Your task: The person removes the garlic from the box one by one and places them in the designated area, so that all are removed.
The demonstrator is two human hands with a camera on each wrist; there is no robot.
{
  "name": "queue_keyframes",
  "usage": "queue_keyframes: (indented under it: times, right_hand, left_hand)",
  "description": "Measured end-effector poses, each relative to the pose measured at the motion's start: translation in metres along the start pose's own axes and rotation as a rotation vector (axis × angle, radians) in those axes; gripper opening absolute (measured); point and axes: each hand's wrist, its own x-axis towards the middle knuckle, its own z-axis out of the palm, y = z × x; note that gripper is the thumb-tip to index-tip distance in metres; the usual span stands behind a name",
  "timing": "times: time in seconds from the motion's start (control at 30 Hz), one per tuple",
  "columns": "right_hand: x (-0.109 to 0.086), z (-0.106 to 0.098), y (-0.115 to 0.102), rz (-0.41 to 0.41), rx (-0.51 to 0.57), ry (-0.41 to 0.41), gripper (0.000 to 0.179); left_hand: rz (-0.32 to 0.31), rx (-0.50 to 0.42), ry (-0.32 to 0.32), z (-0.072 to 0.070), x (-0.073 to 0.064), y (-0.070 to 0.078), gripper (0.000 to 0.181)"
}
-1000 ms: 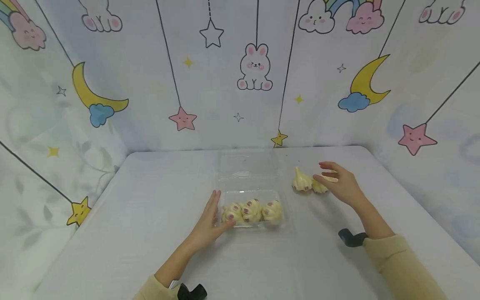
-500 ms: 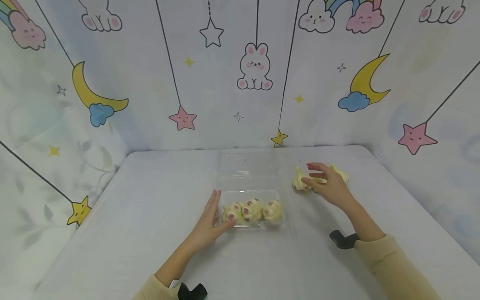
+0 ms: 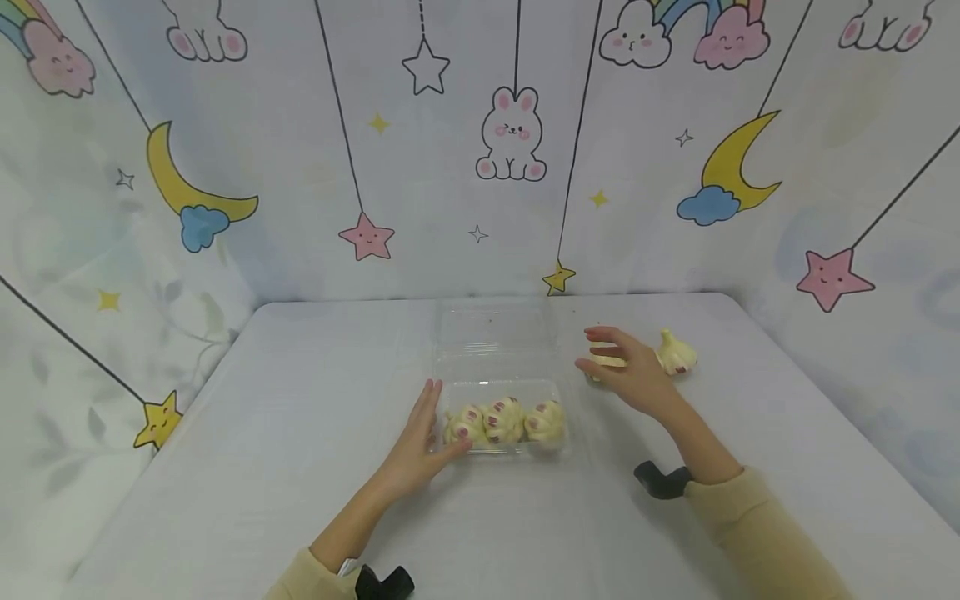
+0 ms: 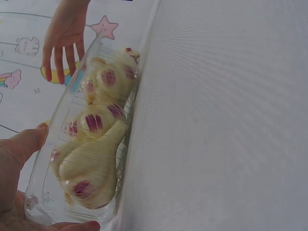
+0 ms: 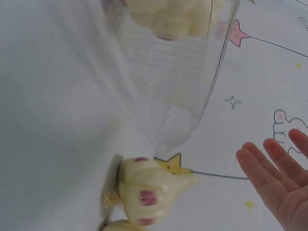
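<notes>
Head view, box (image 3: 517, 384): A clear plastic box sits on a white table (image 3: 285, 467), its lid (image 3: 491, 329) folded back toward the wall (image 3: 300, 108), apparently to leave the top free. We count one box, one lid and three garlic bulbs (image 3: 503, 421) inside, in a row.
Head view, left hand (image 3: 410, 462): Spread wide at the box's left end, fingers straight, thumb at the near edge, probably to stop so light a box from sliding.
Head view, right hand (image 3: 633, 371): Fingers wide apart, they partly screen a bulb on the table (image 5: 151, 192); a second bulb (image 3: 677, 354) stands to the right, stem up.
Left wrist view, garlic in the box: We see the three bulbs crowded end to end, likely kept in line by the narrow walls.
Right wrist view, garlic outside: One bulb shows whole, another is cut off by the lower edge. The hand looks empty and apart from both. We count at least two bulbs outside; whether the fingers hide more, we cannot tell.
</notes>
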Motion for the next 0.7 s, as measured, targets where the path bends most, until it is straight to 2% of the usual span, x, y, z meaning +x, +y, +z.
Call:
queue_keyframes:
  times: [0.2, 0.43, 0.7]
  right_hand:
    - [0.002, 0.011, -0.009, -0.049, 0.079, -0.006, 0.053]
    - [0.007, 0.025, -0.018, -0.053, 0.066, -0.035, 0.053]
    - [0.008, 0.042, -0.024, -0.063, 0.102, -0.082, 0.053]
  left_hand:
    - [-0.003, -0.004, -0.004, 0.0, -0.001, 0.0, 0.091]
    - [-0.004, 0.003, -0.008, -0.001, -0.001, 0.001, 0.091]
    - [-0.004, -0.001, -0.004, 0.0, 0.0, 0.0, 0.09]
